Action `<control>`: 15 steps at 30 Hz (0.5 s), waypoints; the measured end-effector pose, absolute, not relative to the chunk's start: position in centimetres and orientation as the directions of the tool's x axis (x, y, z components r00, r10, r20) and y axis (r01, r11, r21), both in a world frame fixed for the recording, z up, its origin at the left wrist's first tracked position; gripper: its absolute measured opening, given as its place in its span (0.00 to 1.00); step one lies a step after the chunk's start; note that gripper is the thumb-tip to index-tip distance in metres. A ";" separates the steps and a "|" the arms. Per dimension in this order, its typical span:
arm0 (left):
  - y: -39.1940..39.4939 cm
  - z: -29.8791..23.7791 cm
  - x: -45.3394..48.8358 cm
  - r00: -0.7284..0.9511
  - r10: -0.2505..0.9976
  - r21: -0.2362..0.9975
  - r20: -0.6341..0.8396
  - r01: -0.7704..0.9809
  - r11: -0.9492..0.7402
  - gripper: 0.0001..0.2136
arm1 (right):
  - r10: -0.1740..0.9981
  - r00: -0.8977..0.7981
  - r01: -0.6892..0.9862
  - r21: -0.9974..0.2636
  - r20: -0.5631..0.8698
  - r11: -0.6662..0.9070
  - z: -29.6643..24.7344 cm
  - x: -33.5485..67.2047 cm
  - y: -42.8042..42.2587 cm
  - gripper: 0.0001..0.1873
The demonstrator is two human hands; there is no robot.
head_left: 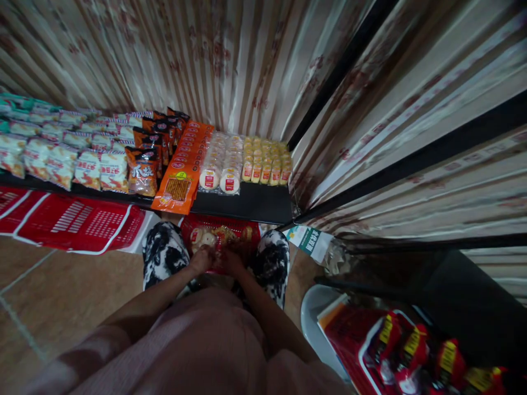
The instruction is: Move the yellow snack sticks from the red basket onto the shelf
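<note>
Between my knees sits a red basket (187,221) with food packs inside. My left hand (203,259) reaches into it, fingers curled, right below a clear pack of round white cakes (201,237). Close beside it is my right hand (231,261), its fingers bent inward toward the left. The two hands nearly meet at the basket's near side. What lies in their fingers is too dim and small to make out. Yellowish packs (226,235) lie in the basket beyond the right hand.
Ahead, a black shelf (263,203) holds white snack bags (113,171), dark orange bags (142,170), orange packs (177,189), round white cakes (220,178) and small yellow packs (265,164). Red baskets (94,222) lie left. At right stand a grey stool (310,315) and red packs (415,345). Curtains (230,60) hang behind.
</note>
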State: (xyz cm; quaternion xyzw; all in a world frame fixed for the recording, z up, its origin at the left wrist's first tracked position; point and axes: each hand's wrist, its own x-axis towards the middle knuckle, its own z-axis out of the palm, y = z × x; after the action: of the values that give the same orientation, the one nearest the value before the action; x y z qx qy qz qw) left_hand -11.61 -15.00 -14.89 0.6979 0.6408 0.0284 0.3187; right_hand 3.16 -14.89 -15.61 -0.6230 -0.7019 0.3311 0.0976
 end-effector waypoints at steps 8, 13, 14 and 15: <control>-14.5 -16.3 -11.0 0.163 0.805 0.487 -0.570 0.857 0.171 0.13 | 0.852 -0.261 0.754 -0.647 -0.455 -0.115 -17.2 3.2 -13.9 0.12; -14.0 -17.0 -10.6 0.204 0.761 0.507 -0.616 0.842 0.185 0.14 | 0.826 -0.265 0.718 -0.673 -0.497 -0.175 -18.2 2.7 -13.7 0.10; -13.8 -17.2 -10.5 0.203 0.759 0.511 -0.618 0.838 0.192 0.14 | 0.825 -0.259 0.707 -0.680 -0.502 -0.192 -18.4 2.6 -13.7 0.11; -13.5 -17.3 -10.4 0.195 0.757 0.508 -0.623 0.837 0.203 0.13 | 0.825 -0.252 0.694 -0.688 -0.506 -0.210 -18.6 2.6 -13.6 0.11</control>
State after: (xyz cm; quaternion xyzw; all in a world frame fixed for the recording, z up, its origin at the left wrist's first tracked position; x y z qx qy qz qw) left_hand -10.35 -13.55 -17.31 0.6298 0.6330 -0.0445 0.4480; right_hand 2.59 -13.62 -18.56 -0.6079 -0.6247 0.4855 0.0674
